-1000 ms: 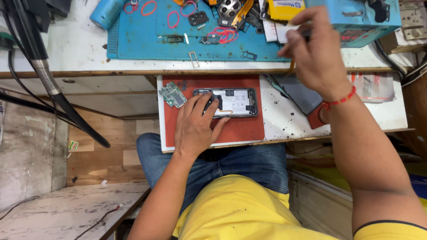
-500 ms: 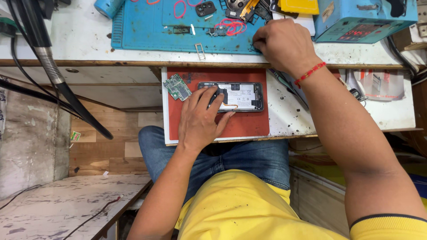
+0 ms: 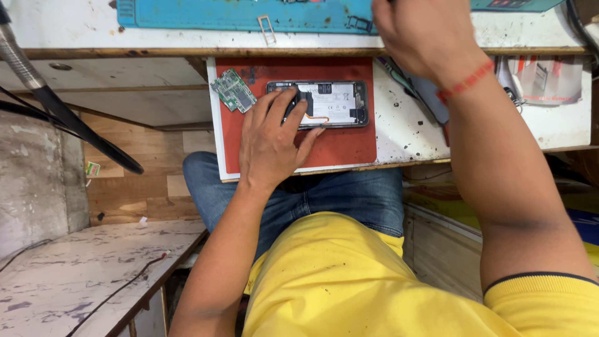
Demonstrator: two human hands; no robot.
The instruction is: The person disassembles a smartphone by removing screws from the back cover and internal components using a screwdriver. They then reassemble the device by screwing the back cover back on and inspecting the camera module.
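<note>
Head view: left hand (image 3: 271,140) lies flat on the opened phone (image 3: 327,104), fingers spread, pressing its left end, covering that part. Phone sits lengthwise on a red mat (image 3: 349,146), back off, pale battery and an orange flex showing, dark frame with rounded corners. Green circuit board (image 3: 233,90) lies tilted on the mat's top left corner, just beside the phone. Mat rests on a scuffed white pull-out worktop (image 3: 405,134). Right hand (image 3: 421,34) is up over the teal mat (image 3: 249,15) on the upper bench, fingers curled, top cut off by the frame; can't tell if it holds anything. Red thread band on that wrist. Right forearm blocks the worktop's right side. Thick black cable (image 3: 75,125) crosses at left.
</note>
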